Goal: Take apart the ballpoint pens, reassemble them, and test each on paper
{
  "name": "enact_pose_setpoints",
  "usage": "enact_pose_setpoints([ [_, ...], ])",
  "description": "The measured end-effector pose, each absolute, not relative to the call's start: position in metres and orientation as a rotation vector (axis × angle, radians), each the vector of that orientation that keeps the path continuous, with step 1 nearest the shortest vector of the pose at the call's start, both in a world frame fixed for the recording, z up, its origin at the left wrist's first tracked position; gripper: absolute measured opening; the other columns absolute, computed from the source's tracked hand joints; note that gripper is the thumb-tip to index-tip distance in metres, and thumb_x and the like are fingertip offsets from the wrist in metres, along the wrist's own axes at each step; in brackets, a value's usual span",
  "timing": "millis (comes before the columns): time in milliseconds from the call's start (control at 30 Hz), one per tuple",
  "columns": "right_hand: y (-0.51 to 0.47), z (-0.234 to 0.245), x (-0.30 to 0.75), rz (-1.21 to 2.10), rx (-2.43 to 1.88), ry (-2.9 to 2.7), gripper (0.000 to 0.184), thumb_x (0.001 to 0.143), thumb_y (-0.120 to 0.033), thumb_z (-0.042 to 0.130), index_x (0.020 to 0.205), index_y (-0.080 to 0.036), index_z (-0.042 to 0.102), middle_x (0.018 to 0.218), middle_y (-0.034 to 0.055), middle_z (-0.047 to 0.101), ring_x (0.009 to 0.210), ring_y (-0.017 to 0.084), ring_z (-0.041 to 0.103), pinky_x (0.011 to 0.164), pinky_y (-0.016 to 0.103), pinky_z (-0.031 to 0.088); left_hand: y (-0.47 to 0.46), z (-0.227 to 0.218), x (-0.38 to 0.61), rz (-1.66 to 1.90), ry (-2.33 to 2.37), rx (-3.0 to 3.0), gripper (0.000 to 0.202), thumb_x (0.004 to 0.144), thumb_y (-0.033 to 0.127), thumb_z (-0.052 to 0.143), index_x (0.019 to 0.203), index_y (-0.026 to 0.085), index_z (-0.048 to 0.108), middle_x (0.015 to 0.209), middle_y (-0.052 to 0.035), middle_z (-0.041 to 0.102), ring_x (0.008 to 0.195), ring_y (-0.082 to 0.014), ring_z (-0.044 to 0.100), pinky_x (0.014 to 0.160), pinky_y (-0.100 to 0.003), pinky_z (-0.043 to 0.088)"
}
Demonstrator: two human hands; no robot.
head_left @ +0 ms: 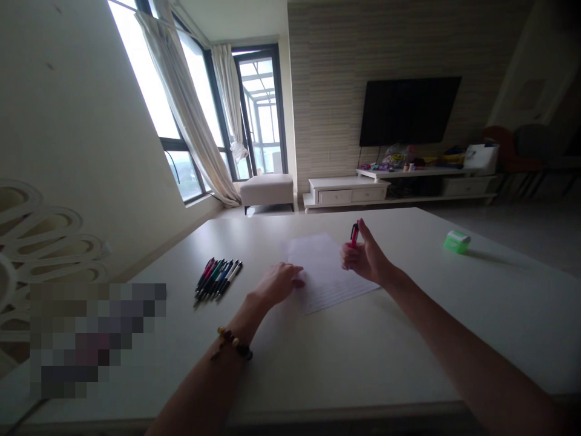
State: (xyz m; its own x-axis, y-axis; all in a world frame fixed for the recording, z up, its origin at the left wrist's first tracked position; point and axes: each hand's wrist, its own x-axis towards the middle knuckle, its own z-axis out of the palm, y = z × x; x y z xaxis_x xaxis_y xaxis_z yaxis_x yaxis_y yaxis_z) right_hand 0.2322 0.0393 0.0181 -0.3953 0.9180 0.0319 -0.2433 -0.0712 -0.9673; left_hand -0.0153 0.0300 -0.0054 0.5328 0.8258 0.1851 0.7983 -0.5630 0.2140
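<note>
A sheet of lined white paper (pixel 327 272) lies on the white table (pixel 318 363) in front of me. My right hand (pixel 365 257) is closed round a red pen (pixel 354 234), held upright above the paper's right side, thumb up. My left hand (pixel 278 283) rests on the paper's left edge with its fingers curled down onto the table. A beaded bracelet (pixel 233 343) sits on my left wrist. To the left of the paper lies a row of several pens (pixel 218 278) side by side.
A small green box (pixel 456 241) stands on the table at the far right. Beyond the table are a footstool (pixel 267 189), a low white TV cabinet (pixel 349 191) under a wall-mounted screen (pixel 408 110), and curtained windows (pixel 190 121) at the left.
</note>
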Motion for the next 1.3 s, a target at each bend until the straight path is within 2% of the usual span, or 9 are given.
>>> enact_pose_setpoints([
  [133, 0.036, 0.021, 0.237, 1.627, -0.780, -1.278, 0.064, 0.070, -0.083, 0.008, 0.050, -0.024, 0.020, 0.048, -0.0037, 0.021, 0.046, 0.013, 0.026, 0.050, 0.031, 0.037, 0.020, -0.002, -0.001, 0.448, 1.542, 2.739, 0.045, 0.081, 0.051, 0.054, 0.113, 0.020, 0.062, 0.095, -0.0132, 0.066, 0.093, -0.0280, 0.059, 0.084, -0.039, 0.042],
  [233, 0.037, 0.021, 0.241, 1.597, -0.783, -1.309, 0.062, 0.070, -0.083, 0.009, 0.051, -0.024, 0.018, 0.048, -0.0034, 0.021, 0.047, 0.014, 0.026, 0.051, 0.032, 0.038, 0.022, -0.003, -0.002, 0.467, 1.367, 2.720, 0.047, 0.082, 0.054, 0.051, 0.118, 0.024, 0.060, 0.111, -0.0106, 0.063, 0.106, -0.0260, 0.054, 0.091, -0.038, 0.039],
  [367, 0.039, 0.022, 0.248, 1.576, -0.788, -1.353, 0.063, 0.068, -0.084, 0.009, 0.051, -0.024, 0.017, 0.048, -0.0026, 0.022, 0.048, 0.015, 0.028, 0.052, 0.032, 0.039, 0.029, -0.005, -0.012, 0.423, 1.341, 2.690, 0.051, 0.077, 0.054, 0.058, 0.122, 0.029, 0.058, 0.135, -0.0084, 0.049, 0.126, -0.0291, 0.040, 0.102, -0.043, 0.030],
  [667, 0.041, 0.019, 0.246, 1.656, -0.807, -1.221, 0.061, 0.073, -0.079, 0.012, 0.048, -0.024, 0.022, 0.048, -0.0032, 0.021, 0.046, 0.013, 0.024, 0.048, 0.031, 0.036, 0.014, 0.000, 0.002, 0.342, 1.294, 2.766, 0.044, 0.081, 0.056, 0.050, 0.113, 0.029, 0.064, 0.108, -0.0099, 0.064, 0.099, -0.0299, 0.056, 0.084, -0.041, 0.042],
  [967, 0.040, 0.020, 0.249, 1.758, -0.706, -0.989, 0.065, 0.068, -0.085, 0.022, 0.049, -0.023, 0.024, 0.047, -0.0042, 0.024, 0.044, 0.011, 0.024, 0.044, 0.028, 0.032, 0.021, -0.009, 0.001, 0.319, 1.292, 2.704, 0.056, 0.081, 0.058, 0.048, 0.128, 0.027, 0.052, 0.131, -0.0117, 0.050, 0.120, -0.0323, 0.044, 0.096, -0.046, 0.036],
  [1067, 0.041, 0.020, 0.246, 1.742, -0.692, -0.940, 0.059, 0.074, -0.074, 0.041, 0.049, -0.021, 0.030, 0.045, -0.0055, 0.026, 0.041, 0.009, 0.023, 0.041, 0.025, 0.029, 0.019, -0.006, 0.001, 0.261, 1.296, 2.678, 0.058, 0.081, 0.060, 0.047, 0.129, 0.027, 0.051, 0.129, -0.0111, 0.051, 0.118, -0.0323, 0.045, 0.096, -0.046, 0.037],
  [1167, 0.043, 0.017, 0.241, 1.672, -0.653, -0.870, 0.043, 0.080, -0.041, 0.056, 0.049, -0.019, 0.036, 0.040, -0.0068, 0.029, 0.036, 0.007, 0.023, 0.038, 0.022, 0.027, 0.016, -0.001, 0.001, 0.229, 1.282, 2.673, 0.059, 0.081, 0.061, 0.047, 0.129, 0.027, 0.051, 0.130, -0.0103, 0.051, 0.119, -0.0311, 0.044, 0.097, -0.044, 0.036],
  [1233, 0.045, 0.014, 0.238, 1.607, -0.674, -0.843, 0.032, 0.083, -0.027, 0.049, 0.053, -0.018, 0.046, 0.041, -0.0026, 0.043, 0.037, 0.009, 0.038, 0.043, 0.022, 0.037, 0.015, 0.002, 0.000, 0.229, 1.275, 2.667, 0.060, 0.080, 0.061, 0.048, 0.129, 0.027, 0.051, 0.132, -0.0100, 0.049, 0.121, -0.0306, 0.043, 0.098, -0.043, 0.036],
  [1300, 0.047, 0.009, 0.235, 1.569, -0.779, -0.877, 0.033, 0.086, -0.027, 0.036, 0.063, -0.015, 0.057, 0.051, 0.0052, 0.059, 0.047, 0.014, 0.055, 0.052, 0.027, 0.046, 0.015, 0.002, 0.000, 0.228, 1.275, 2.658, 0.060, 0.080, 0.061, 0.049, 0.129, 0.027, 0.051, 0.133, -0.0098, 0.049, 0.121, -0.0306, 0.043, 0.099, -0.042, 0.035],
])
